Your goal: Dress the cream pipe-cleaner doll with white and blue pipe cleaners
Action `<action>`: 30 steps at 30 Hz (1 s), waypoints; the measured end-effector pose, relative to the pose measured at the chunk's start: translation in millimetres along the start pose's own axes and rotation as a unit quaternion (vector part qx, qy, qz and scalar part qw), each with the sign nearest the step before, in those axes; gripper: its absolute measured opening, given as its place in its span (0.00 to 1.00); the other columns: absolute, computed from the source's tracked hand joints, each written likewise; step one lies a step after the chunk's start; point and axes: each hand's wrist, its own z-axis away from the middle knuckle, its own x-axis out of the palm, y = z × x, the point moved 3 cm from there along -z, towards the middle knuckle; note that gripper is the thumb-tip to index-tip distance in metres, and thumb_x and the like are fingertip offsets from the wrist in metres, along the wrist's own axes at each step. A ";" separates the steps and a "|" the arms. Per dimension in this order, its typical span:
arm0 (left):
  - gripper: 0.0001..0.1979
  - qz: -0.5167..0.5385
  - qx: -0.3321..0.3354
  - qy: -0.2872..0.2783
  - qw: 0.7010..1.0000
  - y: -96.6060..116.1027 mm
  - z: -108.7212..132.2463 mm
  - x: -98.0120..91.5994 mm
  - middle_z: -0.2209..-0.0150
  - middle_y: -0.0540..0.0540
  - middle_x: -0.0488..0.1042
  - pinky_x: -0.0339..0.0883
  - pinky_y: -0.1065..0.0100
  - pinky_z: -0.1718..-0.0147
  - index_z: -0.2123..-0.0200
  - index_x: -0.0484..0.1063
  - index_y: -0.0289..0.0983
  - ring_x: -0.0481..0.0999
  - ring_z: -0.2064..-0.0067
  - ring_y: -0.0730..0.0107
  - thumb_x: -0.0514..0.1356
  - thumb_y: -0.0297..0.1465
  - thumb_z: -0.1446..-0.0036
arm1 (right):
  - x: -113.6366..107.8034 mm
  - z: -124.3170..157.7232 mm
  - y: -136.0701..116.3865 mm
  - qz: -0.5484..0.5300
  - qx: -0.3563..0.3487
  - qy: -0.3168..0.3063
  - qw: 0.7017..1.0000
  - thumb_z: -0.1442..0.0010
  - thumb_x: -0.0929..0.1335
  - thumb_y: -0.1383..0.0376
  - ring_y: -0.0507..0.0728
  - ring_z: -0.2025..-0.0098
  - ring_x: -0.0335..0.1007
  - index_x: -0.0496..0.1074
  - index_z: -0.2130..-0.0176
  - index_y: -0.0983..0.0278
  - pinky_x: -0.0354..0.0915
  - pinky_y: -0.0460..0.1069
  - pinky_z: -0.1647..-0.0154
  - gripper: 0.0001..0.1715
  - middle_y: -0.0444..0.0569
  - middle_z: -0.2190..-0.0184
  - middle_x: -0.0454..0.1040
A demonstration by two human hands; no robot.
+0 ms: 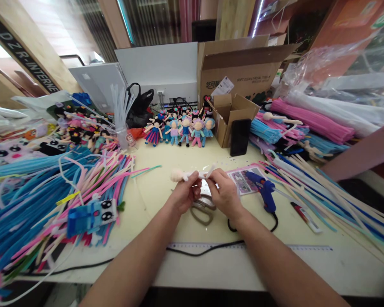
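My left hand (186, 194) pinches a small pipe-cleaner doll piece with a round cream head (177, 175) and a white fuzzy body. The head sticks out to the left of my thumb. Close beside it, my right hand (223, 189) has its thumb and fingers closed on a white pipe cleaner (210, 170) that extends from the same piece, its tip pointing up. Beneath my hands lie grey-handled scissors (202, 213), their blades partly hidden. A blue glue gun (264, 189) rests to the right of my right hand, on the edge of a printed picture sheet (243, 178).
Bundles of coloured pipe cleaners (25, 192) cover the left side, with more (333, 192) at right. Finished dolls (185, 128) stand at the back, beside a small cardboard box (225, 115) and a black phone (240, 137). A ruler (307, 247) and black cable (195, 254) run along the front.
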 end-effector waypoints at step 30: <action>0.12 -0.303 0.028 -0.055 0.951 10.1 2.9 -3.0 0.81 0.50 0.67 0.50 0.73 0.81 0.75 0.72 0.34 0.59 0.81 0.79 0.63 0.39 0.53 | -7.3 -6.1 22.1 -0.209 0.202 0.031 0.956 0.44 0.65 0.60 0.50 0.77 0.56 0.62 0.74 0.62 0.55 0.46 0.75 0.10 0.40 0.80 0.61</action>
